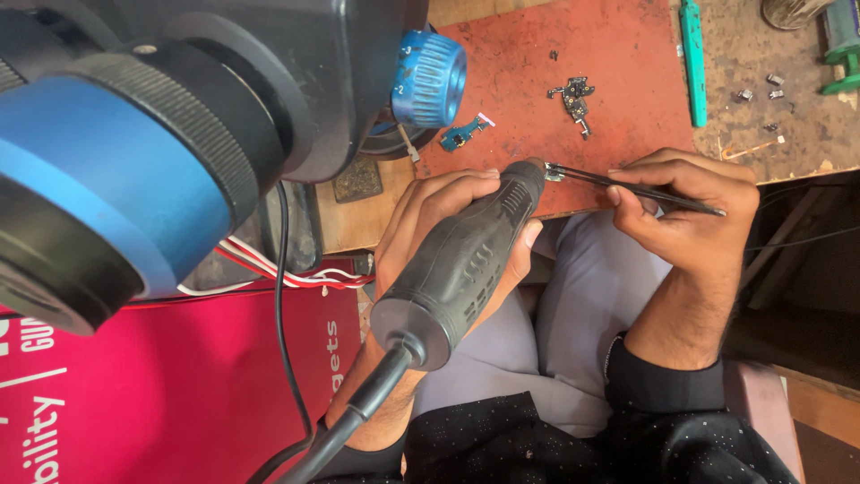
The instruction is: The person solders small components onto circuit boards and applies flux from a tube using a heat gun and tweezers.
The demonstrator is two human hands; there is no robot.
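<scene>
Tiny tweezer-held part (554,173) indistinct

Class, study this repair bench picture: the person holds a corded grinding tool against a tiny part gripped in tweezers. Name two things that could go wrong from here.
1. The small metal part is pinched only at the tips of the tweezers in the right hand; the rotary tool in the left hand might flick it away.
2. The work is held in the air at the red mat edge, above the lap, so a dropped part could be lost.

Grey tool (466,269) (ribbed), red mat (618,63).
</scene>
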